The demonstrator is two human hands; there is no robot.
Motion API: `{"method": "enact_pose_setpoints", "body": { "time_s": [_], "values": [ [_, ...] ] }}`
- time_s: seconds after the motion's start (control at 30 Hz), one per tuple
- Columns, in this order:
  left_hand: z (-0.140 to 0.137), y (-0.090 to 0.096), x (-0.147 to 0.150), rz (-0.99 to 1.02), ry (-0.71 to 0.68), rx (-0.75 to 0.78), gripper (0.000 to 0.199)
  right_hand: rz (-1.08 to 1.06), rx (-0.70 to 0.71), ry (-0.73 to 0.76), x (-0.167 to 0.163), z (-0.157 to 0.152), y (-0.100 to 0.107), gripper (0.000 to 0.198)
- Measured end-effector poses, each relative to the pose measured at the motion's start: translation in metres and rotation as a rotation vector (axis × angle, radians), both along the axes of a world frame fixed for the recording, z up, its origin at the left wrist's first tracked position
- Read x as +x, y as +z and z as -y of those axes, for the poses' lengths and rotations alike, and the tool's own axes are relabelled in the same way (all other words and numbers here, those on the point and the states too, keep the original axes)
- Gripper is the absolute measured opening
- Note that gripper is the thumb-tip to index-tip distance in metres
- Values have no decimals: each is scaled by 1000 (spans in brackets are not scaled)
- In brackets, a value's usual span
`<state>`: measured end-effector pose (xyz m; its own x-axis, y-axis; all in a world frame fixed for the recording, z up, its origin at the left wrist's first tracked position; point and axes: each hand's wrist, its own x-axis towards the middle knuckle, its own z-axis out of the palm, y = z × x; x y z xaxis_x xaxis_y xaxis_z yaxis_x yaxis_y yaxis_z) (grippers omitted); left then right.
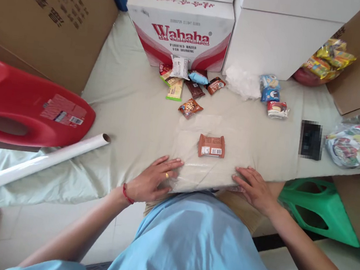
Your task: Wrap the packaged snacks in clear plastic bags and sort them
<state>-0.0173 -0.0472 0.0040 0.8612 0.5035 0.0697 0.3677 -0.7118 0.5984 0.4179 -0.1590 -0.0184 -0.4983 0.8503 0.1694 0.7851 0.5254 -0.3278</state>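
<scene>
Both hands lie flat at the near edge of the cloth-covered table (131, 102), pressing on a clear plastic sheet (191, 171) spread there. The left hand (153, 177) has its fingers (170, 164) stretched out and slightly fanned, palm down, grasping nothing; a ring shows on 1 finger and a red band at the wrist. The right hand (254, 188) matches it on the right side of the sheet, fingers extended and released, tips resting on the film.

Between the 2 hands and a little farther off, a brown snack packet (211, 146) lies on the sheet, barcode side up (touched by neither hand).

Farther away, a cluster of small snack packets (189, 85) sits before a Wahaha box (179, 30), with 3 more packets (272, 96) to the right beside a crumpled white bag (242, 82). A white roll (42, 159) lies at the left, near a red plastic stool (22, 107). A green stool (318, 209) stands at the near right.
</scene>
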Motion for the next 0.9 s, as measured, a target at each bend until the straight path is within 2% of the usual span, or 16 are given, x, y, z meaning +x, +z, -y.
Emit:
{"method": "enact_pose_setpoints", "body": {
  "time_s": [0.07, 0.17, 0.23, 0.3, 0.37, 0.5, 0.57, 0.63, 0.7, 0.77, 0.8, 0.83, 0.87, 0.9],
  "values": [
    [-9, 3, 2, 4, 5, -64, 14, -78, -45, 30, 5, -13, 7, 40],
    [-21, 11, 7, 60, 100, -201, 24, -215, -219, 72, 11, -36, 33, 27],
    [-30, 17, 11, 91, 194, -308, 27, -304, -355, 35, 12, -52, 53, 27],
    [-41, 22, 17, 108, 300, -404, 31, -378, -451, -73, 10, -67, 68, 31],
    [-56, 23, 23, 152, 401, -499, 35, -440, -505, -212, 7, -83, 74, 38],
    [-91, 16, 41, 231, 542, -660, 39, -432, -560, -421, -1, -116, 63, 46],
    [-105, 13, 47, 205, 665, -582, 31, -274, -541, -490, -4, -127, 54, 43],
    [-112, 14, 48, 191, 834, -421, 19, -73, -492, -544, -4, -131, 49, 40],
    [-108, 21, 45, 231, 1008, -186, 13, 58, -449, -581, -3, -130, 51, 34],
    [-92, 31, 44, 312, 1126, 77, 15, 88, -400, -619, 0, -130, 59, 30],
    [-80, 36, 46, 352, 1155, 209, 17, 76, -363, -636, 1, -132, 64, 31],
    [-67, 40, 50, 367, 1146, 273, 18, 56, -318, -640, 1, -136, 69, 31],
    [-54, 44, 57, 369, 1104, 305, 16, 37, -265, -622, 0, -143, 74, 31],
    [-43, 46, 67, 354, 983, 324, 16, 23, -212, -582, -4, -151, 77, 31]
  ]
}}
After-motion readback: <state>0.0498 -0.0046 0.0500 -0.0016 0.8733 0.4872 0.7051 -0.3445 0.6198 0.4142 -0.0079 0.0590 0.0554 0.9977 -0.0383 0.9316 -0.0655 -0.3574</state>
